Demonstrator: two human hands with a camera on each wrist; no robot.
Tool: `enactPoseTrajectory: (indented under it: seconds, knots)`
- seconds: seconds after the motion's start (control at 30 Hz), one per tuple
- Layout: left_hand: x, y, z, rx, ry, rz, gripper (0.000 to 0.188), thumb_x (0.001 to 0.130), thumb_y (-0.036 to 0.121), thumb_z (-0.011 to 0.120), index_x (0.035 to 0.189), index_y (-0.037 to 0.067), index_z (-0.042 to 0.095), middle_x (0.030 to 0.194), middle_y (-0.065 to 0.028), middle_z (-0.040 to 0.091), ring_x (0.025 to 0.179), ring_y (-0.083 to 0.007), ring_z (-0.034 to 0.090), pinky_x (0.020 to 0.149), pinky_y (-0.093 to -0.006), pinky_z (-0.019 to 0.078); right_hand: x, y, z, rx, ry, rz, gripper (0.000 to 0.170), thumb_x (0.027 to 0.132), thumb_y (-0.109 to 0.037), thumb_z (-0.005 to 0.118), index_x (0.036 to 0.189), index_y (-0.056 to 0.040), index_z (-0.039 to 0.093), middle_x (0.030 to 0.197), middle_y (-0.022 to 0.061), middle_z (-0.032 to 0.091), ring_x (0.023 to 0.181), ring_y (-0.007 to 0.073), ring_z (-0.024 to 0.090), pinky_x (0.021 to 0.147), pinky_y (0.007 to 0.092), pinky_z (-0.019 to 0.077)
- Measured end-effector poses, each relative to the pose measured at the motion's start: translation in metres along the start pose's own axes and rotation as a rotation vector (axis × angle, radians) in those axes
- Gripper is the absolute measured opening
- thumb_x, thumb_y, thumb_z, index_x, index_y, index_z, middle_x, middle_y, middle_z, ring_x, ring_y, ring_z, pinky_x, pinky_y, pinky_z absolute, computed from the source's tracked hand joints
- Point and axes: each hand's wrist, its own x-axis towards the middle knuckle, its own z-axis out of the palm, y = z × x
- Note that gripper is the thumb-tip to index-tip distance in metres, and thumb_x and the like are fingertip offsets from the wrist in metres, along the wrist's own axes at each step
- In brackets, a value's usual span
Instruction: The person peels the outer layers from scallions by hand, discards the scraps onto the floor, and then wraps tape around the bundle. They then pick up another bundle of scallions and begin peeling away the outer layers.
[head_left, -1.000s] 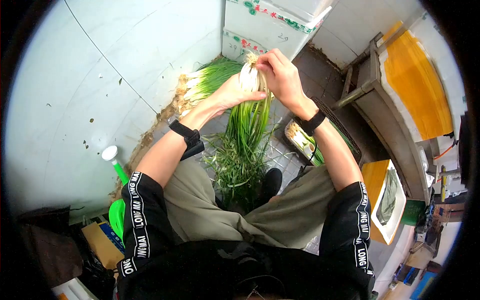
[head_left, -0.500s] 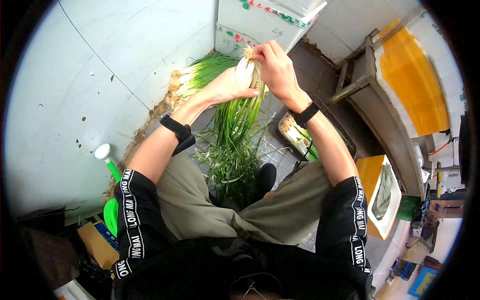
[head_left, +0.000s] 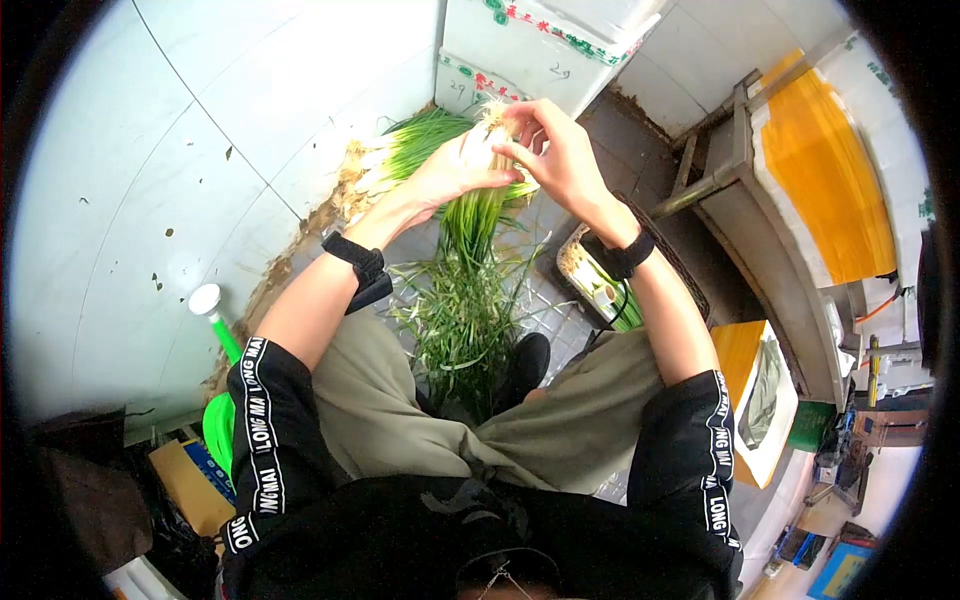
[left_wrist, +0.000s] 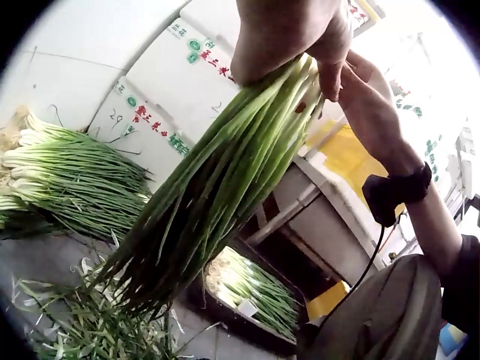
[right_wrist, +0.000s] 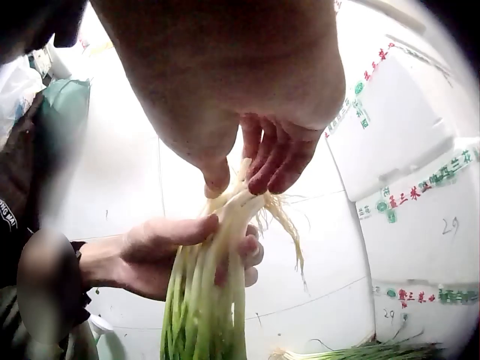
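The left hand [head_left: 455, 178] grips a bunch of green onions [head_left: 478, 220], its thumb laid across the pale stems and its other fingers curled round behind them. The bunch is up in front of the person's body, root end uppermost, with the green leaves hanging down. At the top of the bunch, the right hand [head_left: 560, 160] has a narrow curl, thumb and fingertips touching the stems at the roots [right_wrist: 281, 217]; whether it pinches one stem or several is hard to tell, as the fingers hide much of that spot. Each wrist wears a black strap. Beyond the bunch and to its left, a pile of green onions [head_left: 400, 155] lies on the floor by the wall [head_left: 150, 150], roots toward the wall. Farther beyond the bunch stand white boxes [head_left: 530, 50] with red and green print, one above another. Below the bunch is a messy heap of loose leaves [head_left: 460, 320], with a dark shoe [head_left: 530, 362] just beside it. To the right of the bunch, more green onions [left_wrist: 259, 289] lie in a dark tray [left_wrist: 262, 335]. Well to the right of the bunch is a metal table [head_left: 735, 180] with a yellow sheet [head_left: 825, 170] beside it.
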Motion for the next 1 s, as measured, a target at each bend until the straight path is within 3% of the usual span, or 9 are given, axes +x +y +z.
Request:
enactPoseTrajectory:
  seconds: [0.1,0.23,0.4,0.5,0.67,0.73,0.8,0.9,1.0]
  knots:
    - [-0.003,0.005,0.0,-0.028,-0.048,-0.031,0.062,0.084,0.017,0.08,0.135,0.003,0.049,0.123,-0.0056,0.063,0.112,-0.0128,0.061,0.099,-0.0283,0.0476,-0.001,0.005,-0.004,-0.061,-0.059,-0.082,0.027,0.083,-0.013,0.077,0.104,-0.0028,0.063,0.089,0.0105,0.063,0.073,0.0204,0.063,0.067,0.0314,0.0519]
    - [-0.008,0.01,0.001,-0.019,-0.086,-0.065,0.053,0.088,0.016,0.075,0.133,0.002,0.051,0.123,-0.0067,0.064,0.111,-0.0125,0.06,0.099,-0.0282,0.0464,-0.005,0.007,-0.011,0.025,-0.096,-0.006,0.026,0.084,-0.013,0.076,0.104,-0.004,0.064,0.087,0.0108,0.062,0.076,0.024,0.063,0.07,0.0336,0.052]
    - [0.001,-0.008,-0.008,0.062,-0.09,-0.081,0.056,0.09,0.024,0.073,0.136,0.003,0.05,0.126,-0.0058,0.061,0.111,-0.0135,0.058,0.099,-0.0296,0.0453,-0.007,0.009,-0.015,-0.215,-0.138,-0.13,0.015,0.09,-0.015,0.067,0.094,-0.0024,0.061,0.087,0.0137,0.062,0.084,0.0325,0.065,0.073,0.0407,0.0526]
    - [0.002,-0.011,-0.008,0.195,-0.078,-0.067,0.064,0.09,0.029,0.074,0.14,0.002,0.047,0.131,-0.0065,0.059,0.114,-0.0139,0.056,0.101,-0.0306,0.0432,-0.008,0.01,-0.011,-0.405,-0.141,-0.138,0.013,0.09,-0.014,0.067,0.093,-0.0032,0.06,0.089,0.0132,0.063,0.08,0.0335,0.065,0.068,0.0401,0.0531]
    - [0.004,-0.015,-0.003,0.207,-0.085,0.014,0.068,0.089,0.025,0.073,0.145,0.002,0.044,0.133,-0.0064,0.058,0.113,-0.0144,0.055,0.102,-0.0307,0.0423,-0.009,0.006,-0.004,-0.407,-0.152,-0.146,0.01,0.091,-0.011,0.063,0.094,-0.0032,0.057,0.091,0.0139,0.061,0.083,0.0348,0.065,0.07,0.0428,0.0531]
    - [0.005,-0.011,0.002,0.202,-0.012,0.001,0.052,0.085,0.014,0.072,0.133,0.003,0.054,0.115,-0.0038,0.063,0.101,-0.0128,0.058,0.092,-0.0299,0.0473,-0.007,0.004,-0.002,-0.449,-0.143,-0.155,0.01,0.09,-0.01,0.062,0.095,-0.0028,0.057,0.091,0.0144,0.06,0.083,0.0345,0.065,0.072,0.0428,0.0529]
    - [0.005,-0.002,0.005,0.215,0.006,-0.006,0.053,0.085,0.014,0.074,0.132,0.003,0.055,0.115,-0.004,0.064,0.102,-0.0128,0.058,0.093,-0.0297,0.0473,-0.005,0.004,0.002,-0.648,-0.118,-0.211,0.015,0.081,-0.005,0.061,0.092,-0.0012,0.052,0.09,0.0138,0.057,0.09,0.0316,0.063,0.078,0.0405,0.0519]
    - [0.007,-0.005,0.002,0.223,0.014,0.016,0.054,0.084,0.015,0.076,0.132,0.003,0.055,0.117,-0.0047,0.064,0.105,-0.013,0.058,0.094,-0.0294,0.0471,-0.004,0.003,0.006,-0.719,-0.092,-0.185,0.018,0.077,-0.005,0.061,0.093,-0.0014,0.052,0.09,0.0141,0.058,0.089,0.0299,0.064,0.08,0.0394,0.0514]
    - [0.011,-0.009,-0.001,0.229,-0.007,0.016,0.052,0.085,0.015,0.076,0.131,0.003,0.056,0.114,-0.0043,0.065,0.102,-0.0125,0.058,0.092,-0.0286,0.0475,-0.003,0.009,0.011,-0.684,-0.008,-0.142,0.01,0.084,-0.004,0.06,0.093,-0.0034,0.056,0.088,0.0142,0.06,0.083,0.0326,0.064,0.074,0.0426,0.0506]
